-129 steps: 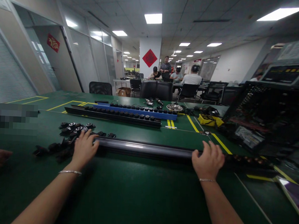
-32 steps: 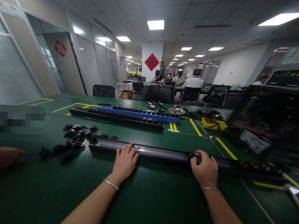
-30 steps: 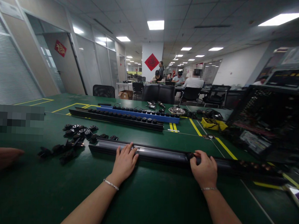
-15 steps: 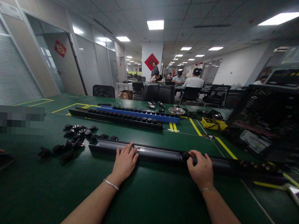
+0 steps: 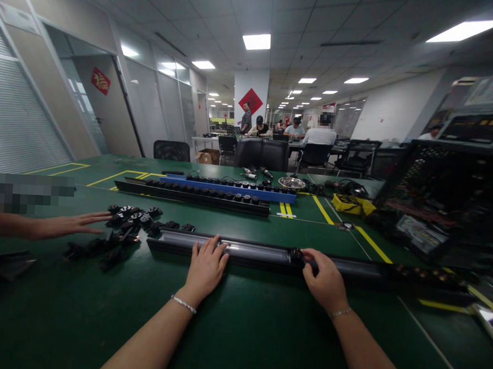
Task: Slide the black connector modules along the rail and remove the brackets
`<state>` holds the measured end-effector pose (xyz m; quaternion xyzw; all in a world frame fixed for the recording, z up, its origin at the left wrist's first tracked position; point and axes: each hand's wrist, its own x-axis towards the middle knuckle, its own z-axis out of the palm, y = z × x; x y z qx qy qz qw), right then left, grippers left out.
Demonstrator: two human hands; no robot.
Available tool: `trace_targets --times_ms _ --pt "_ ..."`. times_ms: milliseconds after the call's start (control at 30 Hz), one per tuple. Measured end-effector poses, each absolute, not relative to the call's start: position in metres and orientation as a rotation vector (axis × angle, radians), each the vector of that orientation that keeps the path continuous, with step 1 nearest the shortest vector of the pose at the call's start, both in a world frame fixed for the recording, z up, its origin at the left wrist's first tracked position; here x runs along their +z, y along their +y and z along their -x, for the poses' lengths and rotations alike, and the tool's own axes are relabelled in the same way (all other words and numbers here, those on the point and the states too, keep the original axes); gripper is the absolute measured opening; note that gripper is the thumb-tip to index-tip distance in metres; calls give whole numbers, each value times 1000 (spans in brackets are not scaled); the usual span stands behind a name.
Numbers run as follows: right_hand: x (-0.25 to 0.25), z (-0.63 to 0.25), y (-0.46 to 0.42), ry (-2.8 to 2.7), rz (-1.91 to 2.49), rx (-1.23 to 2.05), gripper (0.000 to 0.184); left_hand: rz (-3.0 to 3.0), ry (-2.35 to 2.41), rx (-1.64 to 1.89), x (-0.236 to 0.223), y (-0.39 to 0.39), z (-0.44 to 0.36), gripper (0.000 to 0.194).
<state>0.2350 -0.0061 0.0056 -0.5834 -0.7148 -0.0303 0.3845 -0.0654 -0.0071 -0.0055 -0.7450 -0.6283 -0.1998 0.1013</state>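
A long dark metal channel [image 5: 259, 253] lies across the green table in front of me. My left hand [image 5: 208, 261] rests on its left part with the fingers spread flat. My right hand [image 5: 325, 278] has thumb and fingers closed at a small black socket module [image 5: 295, 255] that sits inside the channel. The module's right side is partly hidden by my fingertips. Farther right in the channel, several dark pieces with coppery spots [image 5: 421, 272] are in a row. A heap of loose black socket modules [image 5: 124, 227] lies beyond the channel's left end.
A co-worker's open hand [image 5: 73, 225] reaches toward the heap from the left, above a dark channel piece [image 5: 6, 263]. Farther back lie a black channel [image 5: 188, 197] and a blue channel [image 5: 277, 194] with modules, a metal bowl [image 5: 291, 182] and a yellow item [image 5: 348, 203].
My right hand has slid the socket module leftward along the channel. My left hand moved right along the channel earlier, then stayed still. The co-worker's hand has reached in toward the heap.
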Motion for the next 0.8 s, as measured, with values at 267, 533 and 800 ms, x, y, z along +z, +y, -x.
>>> trace_targets --times_ms 267,533,800 --pt "4 -228 -6 -1893 1437 -27 35 2205 -1866 -588 -4 -7 65 38" --pt "0 -217 -7 -1985 1362 -4 39 2190 -1839 -603 -6 -7 66 37" --pt "2 -207 -10 -2052 1318 67 42 2194 -1840 -608 -7 -7 66 38"
